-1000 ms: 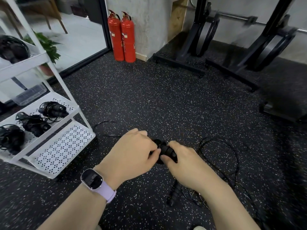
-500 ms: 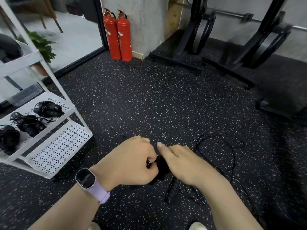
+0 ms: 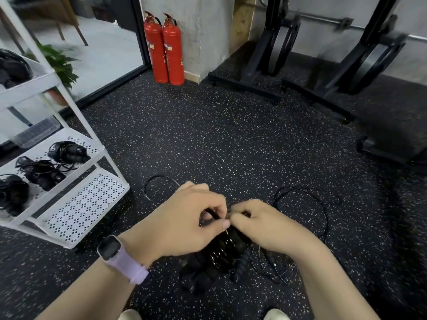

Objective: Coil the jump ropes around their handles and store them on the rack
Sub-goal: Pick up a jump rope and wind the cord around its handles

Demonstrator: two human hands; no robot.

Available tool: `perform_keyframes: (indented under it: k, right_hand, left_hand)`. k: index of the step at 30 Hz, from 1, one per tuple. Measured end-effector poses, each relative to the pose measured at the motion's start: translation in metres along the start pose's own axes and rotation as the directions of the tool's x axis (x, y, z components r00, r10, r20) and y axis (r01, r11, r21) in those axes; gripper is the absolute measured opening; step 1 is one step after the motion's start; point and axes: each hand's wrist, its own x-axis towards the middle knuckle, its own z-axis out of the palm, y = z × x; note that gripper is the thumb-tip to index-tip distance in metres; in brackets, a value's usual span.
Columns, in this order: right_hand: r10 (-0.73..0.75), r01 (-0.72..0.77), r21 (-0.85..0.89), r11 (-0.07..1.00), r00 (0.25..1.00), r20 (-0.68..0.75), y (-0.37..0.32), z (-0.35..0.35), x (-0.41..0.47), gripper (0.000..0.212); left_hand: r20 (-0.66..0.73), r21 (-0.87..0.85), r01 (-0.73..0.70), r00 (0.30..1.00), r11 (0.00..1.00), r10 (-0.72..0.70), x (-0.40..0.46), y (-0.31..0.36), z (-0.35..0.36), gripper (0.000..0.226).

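A black jump rope with its thin cord partly wound round its paired handles [image 3: 221,252] is held low over the floor. My left hand [image 3: 189,222] pinches the cord at the bundle's top, and my right hand [image 3: 261,225] grips the handles just beside it, thumbs nearly touching. A short loop of the cord [image 3: 159,188] trails on the floor behind my left hand. A second black rope [image 3: 307,211] lies loose on the floor to the right, one of its handles [image 3: 241,264] below my right hand. The white rack [image 3: 76,211] at left holds three coiled ropes [image 3: 67,151] on its middle shelf.
Two red fire extinguishers [image 3: 165,48] stand against a concrete pillar at the back. Black weight-plate stands [image 3: 277,54] line the far wall on the right. A potted plant [image 3: 60,63] sits behind the rack. The rack's top shelf holds more dark ropes [image 3: 12,68].
Both hands have shifted on the bundle: the handles now hang down below the hands with more cord wound on, and the loose tail on the floor left of my hands has shortened to a small loop.
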Motion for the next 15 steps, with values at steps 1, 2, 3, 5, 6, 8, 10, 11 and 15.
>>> perform_keyframes:
  k: [1, 2, 3, 5, 6, 8, 10, 11, 15]
  right_hand:
    - [-0.030, 0.028, 0.078, 0.997, 0.999, 0.021, 0.000, -0.002, -0.001, 0.034]
    - [-0.063, 0.058, 0.156, 0.986, 0.998, 0.029, 0.001, -0.002, -0.001, 0.035]
    - [-0.096, 0.087, 0.235, 0.968, 0.995, 0.026, 0.001, -0.002, -0.001, 0.034]
    - [-0.129, 0.119, 0.377, 0.918, 0.992, 0.000, 0.002, -0.001, 0.001, 0.036]
    - [-0.131, 0.127, 0.433, 0.893, 0.991, -0.020, 0.002, -0.001, 0.002, 0.033]
    - [-0.126, 0.135, 0.530, 0.837, 0.991, -0.053, 0.001, -0.003, 0.003, 0.025]
    - [-0.115, 0.127, 0.663, 0.737, 0.991, -0.062, 0.002, -0.003, 0.004, 0.027]
    - [-0.103, 0.121, 0.736, 0.666, 0.992, -0.070, 0.003, -0.003, 0.004, 0.028]
    - [-0.023, 0.140, 0.905, 0.403, 0.990, -0.143, 0.003, -0.003, 0.011, 0.027]
  left_hand:
    - [0.024, -0.079, 0.057, 0.998, 0.995, -0.055, 0.001, -0.003, -0.001, 0.017]
    - [0.045, -0.148, 0.097, 0.995, 0.984, -0.091, 0.002, -0.007, -0.001, 0.021]
    - [0.060, -0.217, 0.121, 0.992, 0.969, -0.110, 0.003, -0.009, -0.002, 0.026]
    - [0.086, -0.355, 0.133, 0.990, 0.925, -0.109, 0.005, -0.010, -0.006, 0.032]
    - [0.094, -0.416, 0.130, 0.991, 0.900, -0.100, 0.008, -0.011, -0.006, 0.033]
    - [0.118, -0.466, 0.149, 0.987, 0.872, -0.106, 0.013, -0.011, -0.007, 0.027]
    - [0.147, -0.495, 0.197, 0.979, 0.846, -0.142, 0.014, -0.012, -0.009, 0.021]
    - [0.184, -0.512, 0.212, 0.974, 0.833, -0.135, 0.014, -0.012, -0.009, 0.021]
    - [0.254, -0.368, 0.339, 0.932, 0.866, -0.257, 0.010, -0.022, 0.002, 0.039]
